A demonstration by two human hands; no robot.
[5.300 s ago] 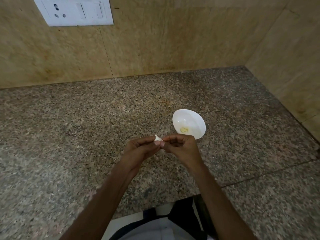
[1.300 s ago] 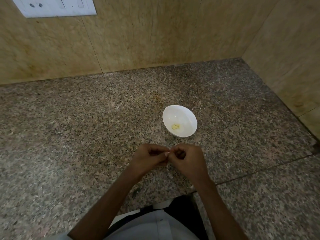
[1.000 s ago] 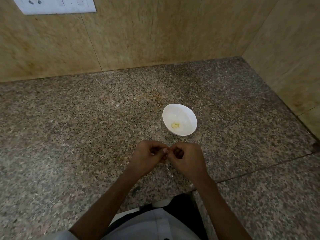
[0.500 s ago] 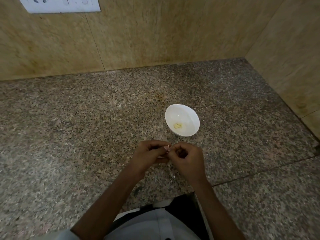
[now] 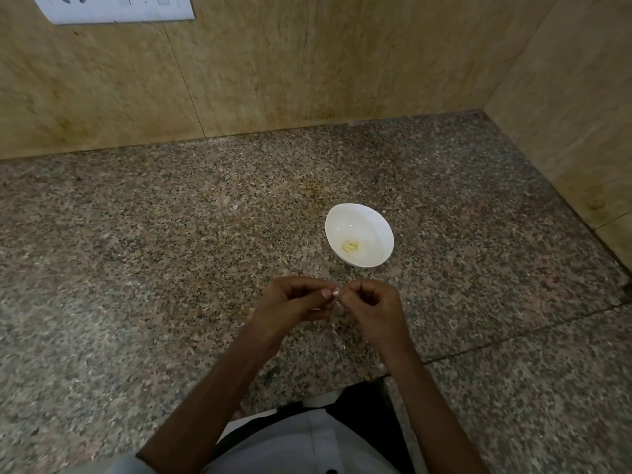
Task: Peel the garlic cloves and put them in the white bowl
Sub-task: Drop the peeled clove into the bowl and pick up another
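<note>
A small white bowl (image 5: 362,224) stands on the speckled granite counter, with a pale yellow peeled garlic piece (image 5: 350,247) at its bottom. Just in front of the bowl, my left hand (image 5: 294,302) and my right hand (image 5: 374,307) meet fingertip to fingertip. Both pinch a small whitish garlic clove (image 5: 337,293), of which only a sliver shows between the fingers. The rest of the clove is hidden by my curled fingers.
The granite counter (image 5: 154,251) stretches wide to the left and right of the bowl. Beige tiled walls (image 5: 307,63) close the back and right sides. A white switch plate (image 5: 116,6) sits on the back wall at top left.
Both hands stay together at the clove, with small finger shifts. The garlic that stuck out white above the fingers 5.3 s ago is now almost hidden. The view has shifted slightly.
</note>
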